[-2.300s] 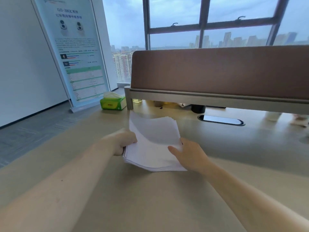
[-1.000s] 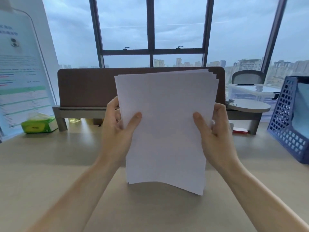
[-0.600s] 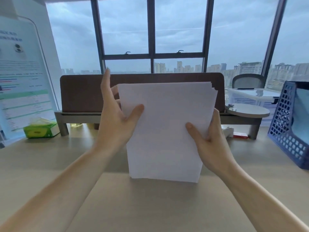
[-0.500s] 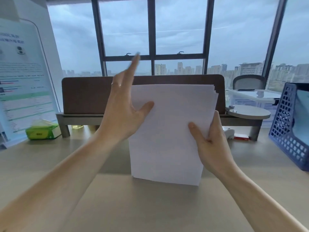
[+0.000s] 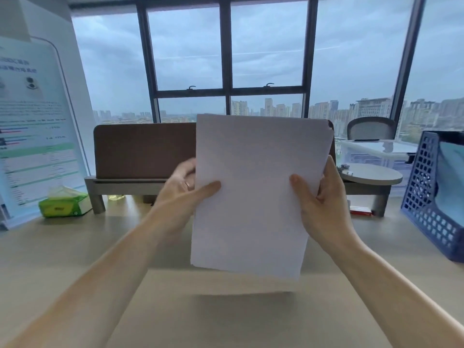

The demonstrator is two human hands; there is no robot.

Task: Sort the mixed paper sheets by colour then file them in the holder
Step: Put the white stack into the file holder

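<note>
A stack of white paper sheets [image 5: 253, 187] stands upright above the beige desk [image 5: 226, 317], its lower edge lifted off the surface. My left hand [image 5: 183, 189] grips the stack's left edge, thumb on the front and fingers behind. My right hand [image 5: 321, 204] grips the right edge the same way. At the far right stands the blue lattice file holder [image 5: 429, 199], with light blue sheets [image 5: 452, 182] inside it.
A brown desk partition [image 5: 140, 149] on a grey frame runs behind the paper. A green tissue pack [image 5: 64, 204] lies at the left, beside a standing poster [image 5: 32, 126]. A small red item [image 5: 360, 210] lies near the partition's right leg.
The stack came up from lying flat to upright. My left hand let go and spread open half a second ago, and now grips the left edge again; the stack has risen off the desk.
</note>
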